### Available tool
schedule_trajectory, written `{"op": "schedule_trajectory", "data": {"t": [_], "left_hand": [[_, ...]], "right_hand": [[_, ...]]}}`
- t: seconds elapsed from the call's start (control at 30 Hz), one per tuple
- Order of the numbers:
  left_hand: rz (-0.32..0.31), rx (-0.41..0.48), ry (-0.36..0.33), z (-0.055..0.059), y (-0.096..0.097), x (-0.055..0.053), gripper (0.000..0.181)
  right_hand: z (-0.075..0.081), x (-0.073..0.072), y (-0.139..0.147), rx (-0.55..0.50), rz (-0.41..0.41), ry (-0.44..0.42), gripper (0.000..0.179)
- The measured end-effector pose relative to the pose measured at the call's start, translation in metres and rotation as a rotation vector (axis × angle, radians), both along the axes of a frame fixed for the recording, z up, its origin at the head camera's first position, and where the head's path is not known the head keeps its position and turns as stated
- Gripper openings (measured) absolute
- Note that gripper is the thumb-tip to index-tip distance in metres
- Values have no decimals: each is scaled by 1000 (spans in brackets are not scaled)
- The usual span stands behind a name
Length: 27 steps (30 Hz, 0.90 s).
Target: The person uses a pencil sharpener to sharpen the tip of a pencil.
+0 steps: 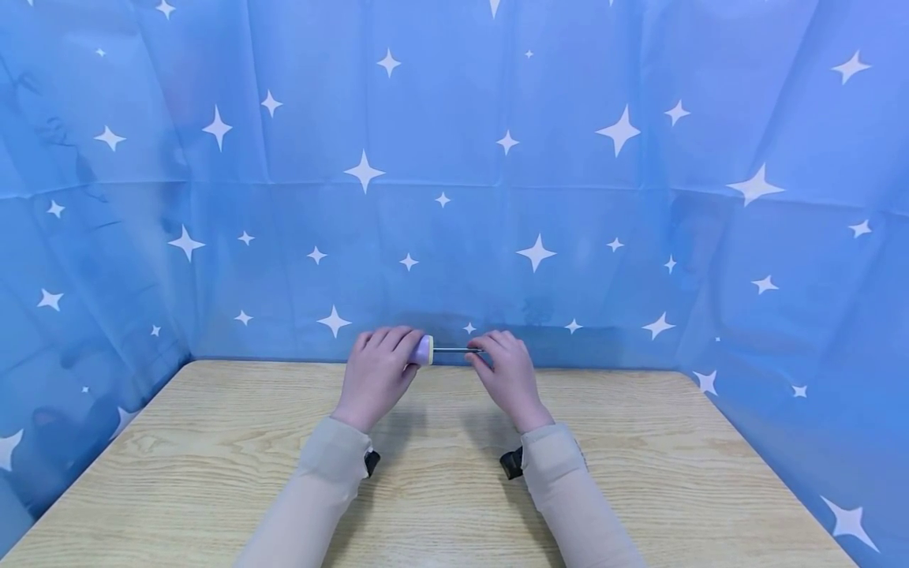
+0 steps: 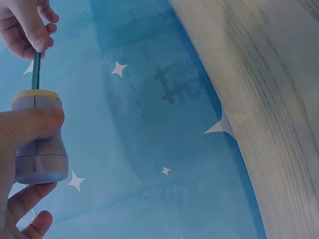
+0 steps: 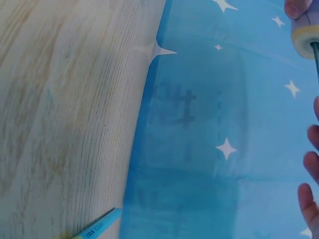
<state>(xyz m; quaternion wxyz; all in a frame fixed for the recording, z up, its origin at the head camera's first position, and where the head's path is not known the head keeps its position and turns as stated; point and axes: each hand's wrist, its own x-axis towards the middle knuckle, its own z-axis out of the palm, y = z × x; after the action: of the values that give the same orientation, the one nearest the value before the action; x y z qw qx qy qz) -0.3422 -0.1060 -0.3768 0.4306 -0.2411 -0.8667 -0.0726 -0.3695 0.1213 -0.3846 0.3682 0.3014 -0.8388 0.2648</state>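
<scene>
Above the table's far edge, my left hand (image 1: 376,372) grips a lavender, barrel-shaped pencil sharpener (image 1: 422,351) with a yellow rim. A dark, slim pencil (image 1: 454,349) runs into the sharpener's opening. My right hand (image 1: 507,375) pinches the pencil's outer part between thumb and fingers. In the left wrist view, the thumb lies along the sharpener (image 2: 42,144) and the pencil (image 2: 36,72) stands straight out of its rim; its inner end is hidden. The right wrist view catches only part of the sharpener (image 3: 306,35) and some right fingers (image 3: 311,164).
A wooden table (image 1: 440,505) lies under both forearms. Behind it hangs a blue cloth (image 1: 454,102) with white stars, also along both sides. In the right wrist view, a blue pen-like stick (image 3: 102,224) with printed letters lies by the table edge. Black wrist cameras (image 1: 511,464) sit at the cuffs.
</scene>
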Motion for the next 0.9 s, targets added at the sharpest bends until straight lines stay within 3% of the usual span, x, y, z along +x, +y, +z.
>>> {"op": "schedule_trajectory", "data": {"t": [0.9], "left_hand": [[-4, 3, 17, 0, 1, 0, 44]], "right_hand": [[-1, -2, -1, 53, 8, -166, 12]]}}
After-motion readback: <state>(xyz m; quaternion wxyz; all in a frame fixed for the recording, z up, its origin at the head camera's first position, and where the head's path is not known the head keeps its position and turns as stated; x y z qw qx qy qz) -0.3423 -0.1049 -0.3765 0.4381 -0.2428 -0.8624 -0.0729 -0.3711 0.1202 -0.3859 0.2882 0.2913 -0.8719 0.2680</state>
